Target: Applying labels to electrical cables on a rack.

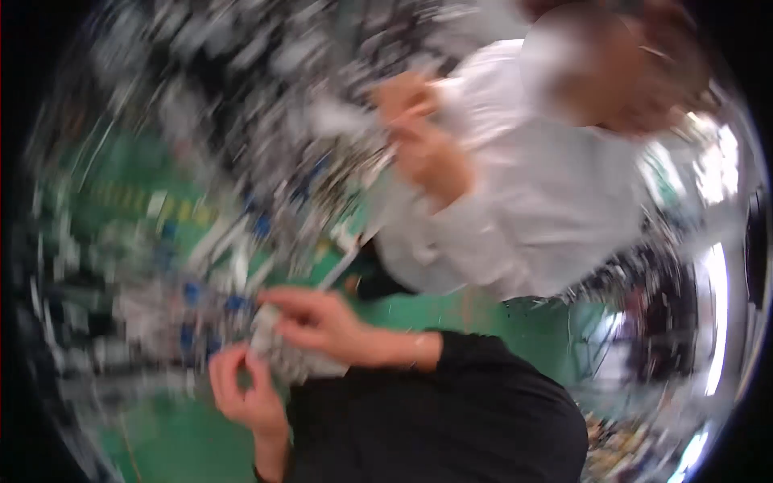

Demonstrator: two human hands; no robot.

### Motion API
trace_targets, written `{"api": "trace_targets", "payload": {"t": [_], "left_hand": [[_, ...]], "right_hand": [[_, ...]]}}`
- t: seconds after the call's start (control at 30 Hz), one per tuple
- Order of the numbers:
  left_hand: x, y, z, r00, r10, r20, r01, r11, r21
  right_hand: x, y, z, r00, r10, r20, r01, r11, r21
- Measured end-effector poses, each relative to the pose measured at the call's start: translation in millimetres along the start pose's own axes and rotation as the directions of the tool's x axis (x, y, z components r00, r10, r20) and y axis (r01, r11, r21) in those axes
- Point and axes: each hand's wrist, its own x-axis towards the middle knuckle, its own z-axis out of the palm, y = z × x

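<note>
Motion smears the whole picture. My right hand (326,324) reaches in from the right in a black sleeve, its fingers bent over a pale grey, lumpy bundle (282,354). What the bundle is made of cannot be read through the blur. Below and to the left of it, my left hand (248,390) is raised with thumb and forefinger curled together into a ring, next to the bundle's left edge. Anything between those fingertips is too small or blurred to name.
A person in a white top (515,185) stands close by at the upper right, both hands (423,133) together in front. Blurred heaps of grey and dark items (266,105) fill the upper left. Blue bits (192,294) show at the left, above green floor (165,435).
</note>
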Motion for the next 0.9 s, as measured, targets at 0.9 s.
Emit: {"api": "trace_targets", "payload": {"t": [0.9], "left_hand": [[25,14,-5,0.786,0.606,0.118,-0.587,0.674,0.448]], "right_hand": [[16,3,-8,0.925,-0.36,0.12,0.363,0.932,-0.004]]}}
